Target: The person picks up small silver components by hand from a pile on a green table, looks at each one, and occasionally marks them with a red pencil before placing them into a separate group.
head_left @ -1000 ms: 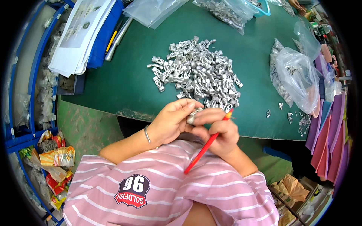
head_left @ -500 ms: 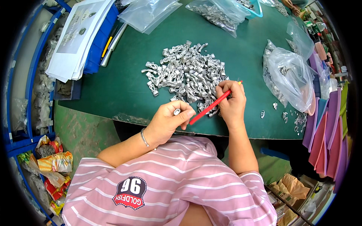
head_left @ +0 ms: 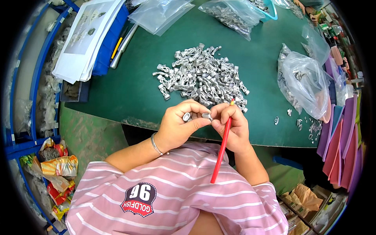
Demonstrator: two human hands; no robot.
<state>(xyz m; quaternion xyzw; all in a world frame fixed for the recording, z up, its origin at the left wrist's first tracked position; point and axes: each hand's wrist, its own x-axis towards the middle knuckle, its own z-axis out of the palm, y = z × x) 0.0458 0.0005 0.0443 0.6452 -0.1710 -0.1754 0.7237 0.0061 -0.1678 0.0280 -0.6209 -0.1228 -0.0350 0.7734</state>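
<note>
Red pencil point(head_left: 222, 147): axis approx fore-aft, tip fwd, slightly R.

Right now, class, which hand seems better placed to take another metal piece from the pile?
Probably the right hand: it is close to the near right edge of the pile, though it grips a red stick. The left hand holds one metal piece; another sits between both hands' fingertips.

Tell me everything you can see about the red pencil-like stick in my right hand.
The red stick is long, slim and straight, slightly shiny, perhaps painted wood. Its far end shows yellow, like a sharpened pencil tip. Gripped by the right hand, it slants, tip toward the metal pile, tail over the striped shirt; whether it touches the cloth is unclear.
</note>
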